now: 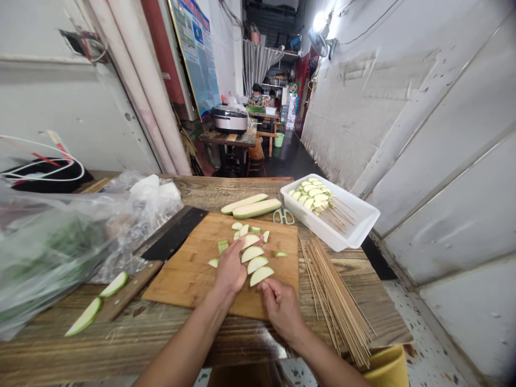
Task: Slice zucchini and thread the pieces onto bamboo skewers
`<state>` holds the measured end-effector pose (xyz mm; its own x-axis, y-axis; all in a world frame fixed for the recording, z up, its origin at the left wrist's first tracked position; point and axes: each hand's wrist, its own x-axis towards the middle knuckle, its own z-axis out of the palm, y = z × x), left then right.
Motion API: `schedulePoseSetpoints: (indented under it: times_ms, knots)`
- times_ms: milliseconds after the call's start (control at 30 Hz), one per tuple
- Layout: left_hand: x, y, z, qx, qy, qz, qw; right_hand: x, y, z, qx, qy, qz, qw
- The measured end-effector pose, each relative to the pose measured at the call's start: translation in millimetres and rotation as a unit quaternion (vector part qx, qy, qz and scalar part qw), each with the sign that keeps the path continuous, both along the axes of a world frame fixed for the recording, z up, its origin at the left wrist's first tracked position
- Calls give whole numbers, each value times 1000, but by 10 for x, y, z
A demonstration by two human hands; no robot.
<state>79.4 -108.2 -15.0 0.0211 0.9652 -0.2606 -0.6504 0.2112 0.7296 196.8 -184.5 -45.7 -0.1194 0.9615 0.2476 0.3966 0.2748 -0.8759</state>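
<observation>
Over the wooden cutting board, my left hand holds a row of several pale green half-round vegetable slices. The fingers of my right hand are pinched at the near end of that row; a skewer there is too hidden to make out. More cut pieces lie on the board beyond my left hand. Two long halved vegetables rest behind the board, beside scissors with pale green handles. Right of the board lies a bundle of thin wooden skewers.
A white tray at the back right holds skewered slices. On the left are a cleaver, two loose slices and plastic bags. A person sits at a far table.
</observation>
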Motion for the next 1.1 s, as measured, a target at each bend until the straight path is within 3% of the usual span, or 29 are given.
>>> schedulePoseSetpoints:
  times_ms: [633, 1100]
  knots:
    - [2, -8, -6, 13, -5, -18, 1000, -13, 5, -3, 13, 10, 1, 1000]
    - [-17, 3, -28, 22, 17, 12, 1000, -32, 7, -5, 26, -3, -21, 999]
